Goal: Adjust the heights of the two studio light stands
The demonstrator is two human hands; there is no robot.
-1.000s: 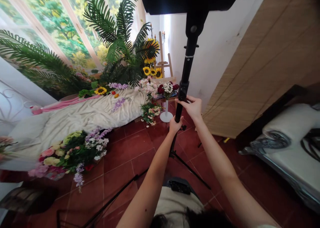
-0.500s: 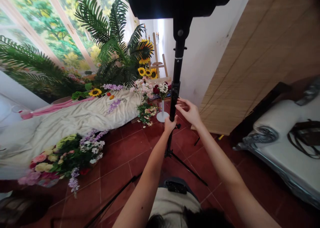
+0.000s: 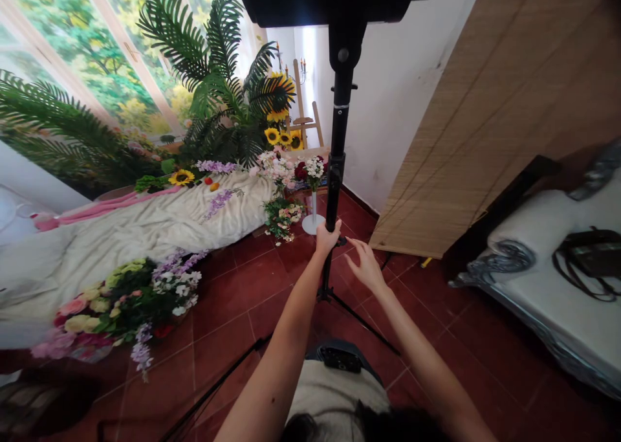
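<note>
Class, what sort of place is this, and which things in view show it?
Probably a small photo studio: a black light stand, a garden-window backdrop, and a draped cream cloth set with flowers.

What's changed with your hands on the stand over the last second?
The right hand has let go of the black tripod stand pole and moved down and to the right, its fingers now clear of the pole. The left hand stayed closed around the pole. The bouquet stayed where it was on the tiled floor.
</note>
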